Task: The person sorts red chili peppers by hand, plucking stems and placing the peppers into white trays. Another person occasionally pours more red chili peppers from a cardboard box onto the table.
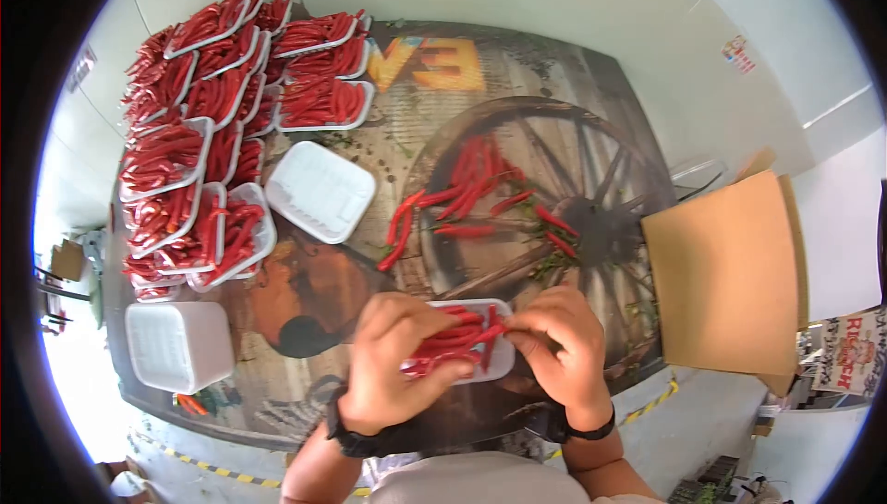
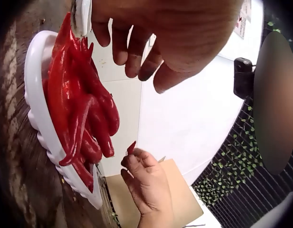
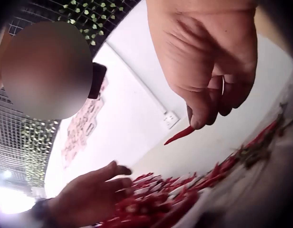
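A white plastic tray (image 1: pixel 504 359) of red chili peppers (image 1: pixel 448 338) lies near the table's front edge, between both hands. Over its left side hovers my left hand (image 1: pixel 393 356), fingers loosely bent; in the left wrist view nothing is between them, and the peppers (image 2: pixel 77 99) lie heaped below. My right hand (image 1: pixel 565 342), at the tray's right side, pinches a chili pepper (image 3: pixel 178 136) between thumb and fingertips, with its pointed end sticking out. Part of the tray is hidden behind the left hand in the head view.
Filled chili trays (image 1: pixel 217 88) stand stacked at the back left. A bare white tray (image 1: pixel 321 192) lies beside them, and a stack of white trays (image 1: pixel 180 347) stands front left. Loose chilies (image 1: pixel 476 171) are scattered mid-table. A cardboard box (image 1: pixel 725 273) is at the right edge.
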The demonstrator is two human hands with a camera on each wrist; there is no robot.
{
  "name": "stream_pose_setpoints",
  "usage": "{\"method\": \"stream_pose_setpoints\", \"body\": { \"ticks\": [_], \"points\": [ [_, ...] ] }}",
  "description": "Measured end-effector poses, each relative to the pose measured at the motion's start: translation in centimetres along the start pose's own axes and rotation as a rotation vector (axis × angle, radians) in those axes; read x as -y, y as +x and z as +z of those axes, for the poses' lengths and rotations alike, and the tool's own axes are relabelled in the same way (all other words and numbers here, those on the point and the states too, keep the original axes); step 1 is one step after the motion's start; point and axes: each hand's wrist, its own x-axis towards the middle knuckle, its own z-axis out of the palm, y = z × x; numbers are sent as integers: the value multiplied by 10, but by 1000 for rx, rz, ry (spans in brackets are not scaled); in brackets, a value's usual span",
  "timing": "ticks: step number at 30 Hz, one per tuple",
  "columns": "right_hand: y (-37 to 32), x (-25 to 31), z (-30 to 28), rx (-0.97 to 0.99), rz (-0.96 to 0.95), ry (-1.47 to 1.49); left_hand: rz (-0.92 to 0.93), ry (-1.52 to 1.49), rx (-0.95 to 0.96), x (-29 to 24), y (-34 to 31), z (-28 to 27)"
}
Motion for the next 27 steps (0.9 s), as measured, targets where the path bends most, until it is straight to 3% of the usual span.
{"method": "stream_pose_setpoints", "body": {
  "ticks": [12,15,17,18,20,22,25,27],
  "points": [
    [-5,2,27,9,-14,259,25,-28,30,3,-2,2],
    [-10,-1,28,13,91,412,-2,-88,83,4,0,0],
    [-14,-3,28,71,321,845,-13,-127,95,3,-1,-1],
    [-15,-3,26,73,330,841,-29,-170,115,3,-3,0],
    [-15,-6,22,179,455,1131,-29,-192,140,2,-4,-1],
    [-16,-10,22,208,438,1122,-21,-209,157,2,-3,-1],
    [-17,-7,23,216,565,1131,-8,-191,159,3,-2,-2],
    [-16,-2,25,104,485,815,-14,-137,140,5,-3,0]
  ]
}}
